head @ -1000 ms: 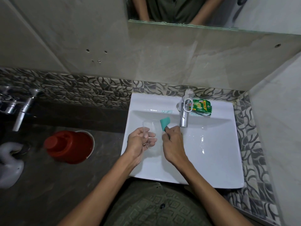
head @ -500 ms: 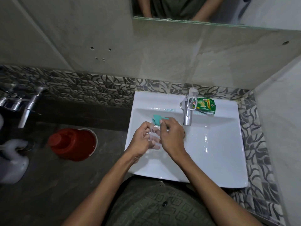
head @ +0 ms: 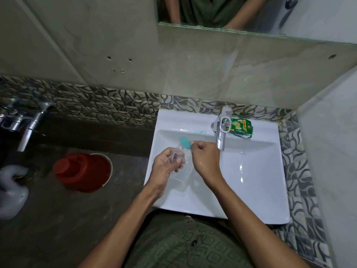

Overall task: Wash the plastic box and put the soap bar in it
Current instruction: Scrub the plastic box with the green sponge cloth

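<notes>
Over the left part of the white sink (head: pixel 251 190) my left hand (head: pixel 166 167) grips a clear plastic box (head: pixel 180 171), which is hard to make out against the basin. My right hand (head: pixel 205 157) is closed on a teal soap bar (head: pixel 185 142), whose free end sticks out to the left, just above the box's upper edge. The two hands are close together, nearly touching. I cannot tell whether the soap touches the box.
A chrome tap (head: pixel 221 132) stands at the sink's back rim, with a green wrapped packet (head: pixel 241 127) beside it. A red bucket with a mug (head: pixel 83 172) stands on the floor to the left. Wall taps (head: pixel 23 120) are at far left; a tiled wall rises on the right.
My right hand carried the teal soap left from near the tap to the box in my left hand. The box has tilted in my left hand's grip.
</notes>
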`<state>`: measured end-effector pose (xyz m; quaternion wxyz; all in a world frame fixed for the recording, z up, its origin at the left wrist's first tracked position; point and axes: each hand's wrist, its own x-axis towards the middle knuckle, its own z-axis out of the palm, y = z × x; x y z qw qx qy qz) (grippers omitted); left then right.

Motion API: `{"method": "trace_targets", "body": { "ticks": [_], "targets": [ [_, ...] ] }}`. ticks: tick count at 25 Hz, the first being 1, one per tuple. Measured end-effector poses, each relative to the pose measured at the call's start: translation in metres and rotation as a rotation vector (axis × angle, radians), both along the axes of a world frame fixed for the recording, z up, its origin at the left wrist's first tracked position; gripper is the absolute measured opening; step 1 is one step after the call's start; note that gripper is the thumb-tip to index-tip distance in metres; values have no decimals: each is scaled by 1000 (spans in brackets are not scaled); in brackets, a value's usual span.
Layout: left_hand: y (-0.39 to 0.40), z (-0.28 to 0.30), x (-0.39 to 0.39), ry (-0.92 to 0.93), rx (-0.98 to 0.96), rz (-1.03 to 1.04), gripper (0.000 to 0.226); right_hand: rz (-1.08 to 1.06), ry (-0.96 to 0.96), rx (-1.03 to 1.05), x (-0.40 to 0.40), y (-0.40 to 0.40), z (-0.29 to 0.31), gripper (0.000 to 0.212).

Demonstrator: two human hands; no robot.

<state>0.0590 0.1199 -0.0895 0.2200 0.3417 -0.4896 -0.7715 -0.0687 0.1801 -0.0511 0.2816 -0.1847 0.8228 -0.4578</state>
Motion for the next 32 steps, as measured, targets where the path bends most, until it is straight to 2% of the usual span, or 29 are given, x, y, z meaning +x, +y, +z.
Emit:
{"method": "trace_targets", "body": {
  "ticks": [3, 5, 7, 8, 10, 12, 14, 16, 20, 23, 26, 28, 29, 32],
  "targets": [
    [4, -1, 3, 34, 12, 95, 12, -67, -115, 73, -5, -1, 5, 34],
    [3, 1, 1, 111, 154, 240, 8, -71, -113, 53, 5, 4, 2, 39],
    [-6, 5, -2, 163, 337, 379, 13, -37, -28, 0, 23, 19, -3, 48],
    [-9, 6, -3, 173, 426, 418, 18, 3, 27, -42, 32, 27, -5, 43],
    [-12, 9, -2, 201, 617, 448, 22, 98, 181, -70, 40, 36, -12, 19],
    [-8, 11, -3, 233, 770, 425, 24, 125, 276, -75, 30, 30, -19, 23],
    [-2, 13, -7, 237, 841, 418, 27, 24, 228, -83, 19, 20, -18, 21],
    [-3, 16, -11, 238, 883, 459, 28, 10, 290, -112, 20, 18, -16, 20],
    [-10, 20, -14, 265, 921, 521, 32, 294, 625, -219, 44, 32, -13, 24],
    [-1, 27, -17, 368, 1043, 505, 27, 467, 832, -119, 38, 13, -5, 14],
    [-6, 27, -13, 333, 985, 505, 30, 605, 977, -123, 32, 17, -7, 17],
    [-11, 23, -11, 283, 958, 536, 26, 588, 929, -254, 22, 35, -17, 25],
    [-11, 24, -10, 276, 965, 537, 26, 518, 835, -316, 19, 43, -22, 26],
    [-7, 17, -10, 286, 1031, 597, 33, 175, 356, -382, 20, 48, -26, 22]
  ]
}}
